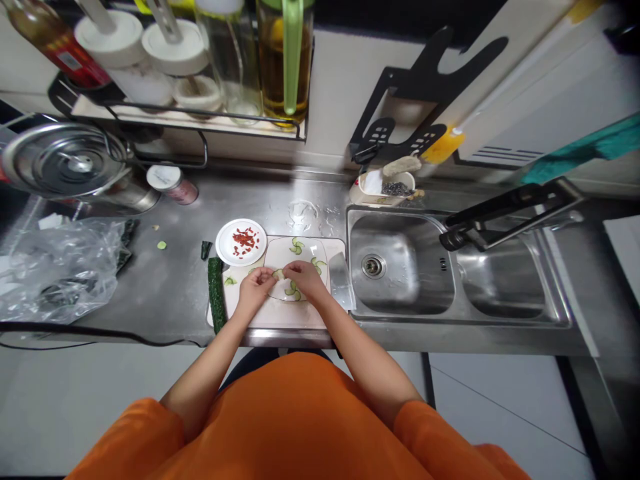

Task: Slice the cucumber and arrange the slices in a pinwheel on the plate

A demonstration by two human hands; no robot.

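Over a square white plate [280,292], my left hand [256,288] and my right hand [304,279] face each other with closed fingertips. Between them is a thin cucumber slice [278,273], pinched from both sides. Curved cucumber slices [297,247] lie in small pinwheel groups on the plate; my right hand partly covers one group. The plate sits on a pale cutting board [280,320]. Left of my left hand is a dark green cucumber [216,293] across the board's edge, near some small cucumber scraps [230,281]. A kitchen knife [341,283] lies at the board's right side.
A round white plate of red bits [243,241] overlaps the board's back left. To the right is a double sink [400,267] with a black faucet [480,217]. Plastic bags [65,267] lie left, near a lidded pot [75,163]. A bottle rack [200,115] overhangs the back.
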